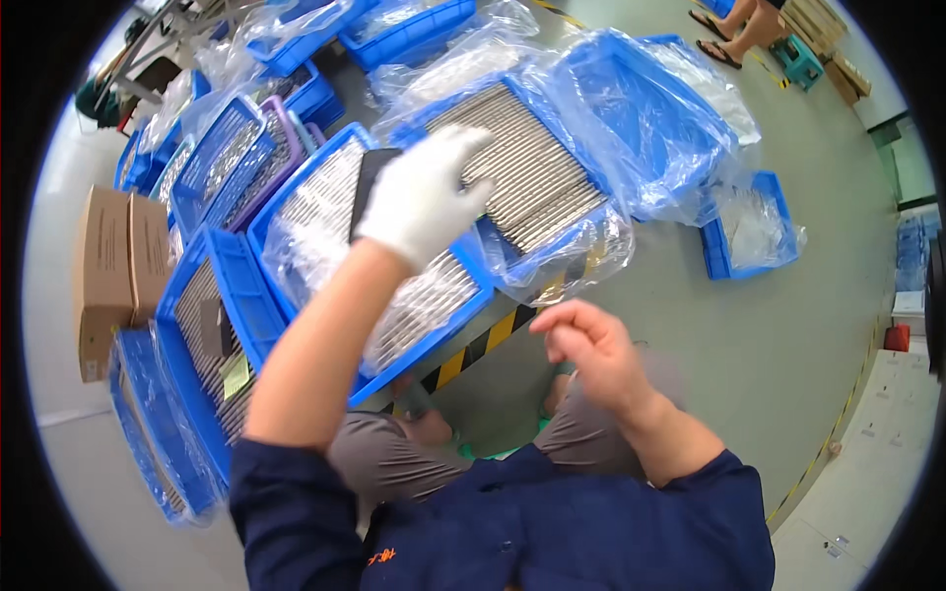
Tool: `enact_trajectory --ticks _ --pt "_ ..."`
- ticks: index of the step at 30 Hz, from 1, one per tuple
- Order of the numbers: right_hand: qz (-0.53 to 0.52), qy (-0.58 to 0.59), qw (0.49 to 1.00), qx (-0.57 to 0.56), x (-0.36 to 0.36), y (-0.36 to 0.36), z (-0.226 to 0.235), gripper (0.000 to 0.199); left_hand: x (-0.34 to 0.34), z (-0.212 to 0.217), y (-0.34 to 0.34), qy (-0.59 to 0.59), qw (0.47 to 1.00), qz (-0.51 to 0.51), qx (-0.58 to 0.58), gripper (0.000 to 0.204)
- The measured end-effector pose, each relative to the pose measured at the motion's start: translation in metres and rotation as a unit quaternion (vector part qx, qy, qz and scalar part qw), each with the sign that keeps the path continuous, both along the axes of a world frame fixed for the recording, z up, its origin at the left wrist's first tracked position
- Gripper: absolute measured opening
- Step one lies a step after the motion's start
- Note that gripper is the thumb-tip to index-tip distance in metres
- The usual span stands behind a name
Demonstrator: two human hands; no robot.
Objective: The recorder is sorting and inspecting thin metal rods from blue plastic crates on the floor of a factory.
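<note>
My left hand (419,202), in a white glove, reaches over the blue bins. Its thumb stands apart from the fingers and nothing shows between them. Below it a blue bin (422,340) holds rows of thin silvery metal rods (419,310), partly under clear plastic. A dark block (371,185) rests on these rods, partly hidden by the glove. Just beyond, a plastic-lined bin holds a dense layer of similar metal rods (537,163). My bare right hand (596,350) hovers over the floor right of the bins, fingers loosely curled, with no object visible in it.
Another bin of rods (202,305) stands at left, beside cardboard boxes (116,266). A plastic-draped blue bin (641,108) and a smaller one (757,231) are at right. Black-yellow tape (483,345) crosses the floor. A person's feet (724,44) show near a green stool (796,61).
</note>
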State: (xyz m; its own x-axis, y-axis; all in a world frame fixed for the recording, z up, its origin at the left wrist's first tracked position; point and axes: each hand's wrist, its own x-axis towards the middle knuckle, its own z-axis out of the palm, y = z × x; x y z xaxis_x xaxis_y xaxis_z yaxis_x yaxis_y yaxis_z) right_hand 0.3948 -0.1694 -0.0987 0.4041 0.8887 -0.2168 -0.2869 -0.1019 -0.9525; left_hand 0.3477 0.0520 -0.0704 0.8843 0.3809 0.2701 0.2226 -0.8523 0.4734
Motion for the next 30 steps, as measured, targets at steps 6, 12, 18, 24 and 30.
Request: enact_trajectory --ticks 6,12,18,24,30 --pt "-0.012 0.072 0.997 0.041 0.048 -0.036 0.005 0.017 0.088 -0.176 -0.013 0.314 0.933 0.147 -0.096 0.057" --pt "0.013 0.146 0.988 0.049 0.079 -0.052 0.003 0.018 0.104 -0.228 -0.038 0.314 0.923 0.219 -0.025 0.067" --pt "0.030 0.229 0.970 0.073 0.088 -0.054 0.006 0.017 0.107 -0.221 -0.022 0.264 0.948 0.177 0.027 0.054" --pt "0.038 0.301 0.951 0.055 0.081 -0.047 -0.018 0.017 0.098 -0.231 -0.013 0.332 0.927 0.169 -0.034 0.061" --pt "0.011 0.323 0.944 0.064 0.081 -0.042 -0.021 0.017 0.107 -0.211 -0.024 0.369 0.915 0.159 -0.040 0.053"
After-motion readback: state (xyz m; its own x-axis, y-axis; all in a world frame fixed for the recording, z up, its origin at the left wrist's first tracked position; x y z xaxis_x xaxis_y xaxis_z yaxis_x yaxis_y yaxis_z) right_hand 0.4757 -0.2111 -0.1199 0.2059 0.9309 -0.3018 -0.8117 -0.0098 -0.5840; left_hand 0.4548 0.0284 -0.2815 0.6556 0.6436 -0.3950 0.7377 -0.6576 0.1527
